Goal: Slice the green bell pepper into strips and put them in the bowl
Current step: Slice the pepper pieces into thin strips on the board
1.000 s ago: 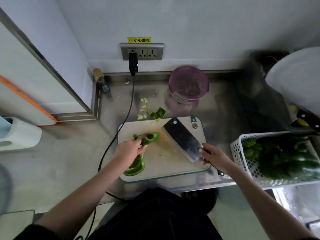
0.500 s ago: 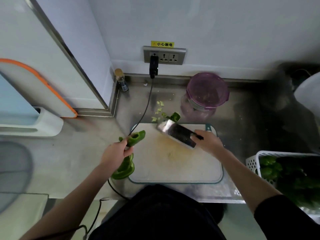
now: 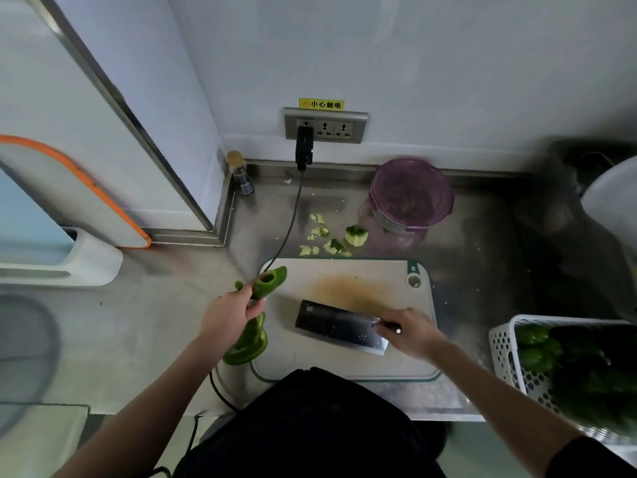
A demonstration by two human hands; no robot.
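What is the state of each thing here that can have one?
Green bell pepper pieces: held by left hand, unsliced.
Steel cleaver: flat on the board, handle in right hand.
White cutting board: stained, no strips on it.
Purple-lidded container: closed.
Black plug: plugged in.

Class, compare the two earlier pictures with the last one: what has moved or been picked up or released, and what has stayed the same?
The right hand has brought the cleaver from the far edge of the cutting board back to its middle, blade flat. The left hand has carried the pepper pieces off the board's left edge. Nothing was released. The scraps, purple container and basket stay put.
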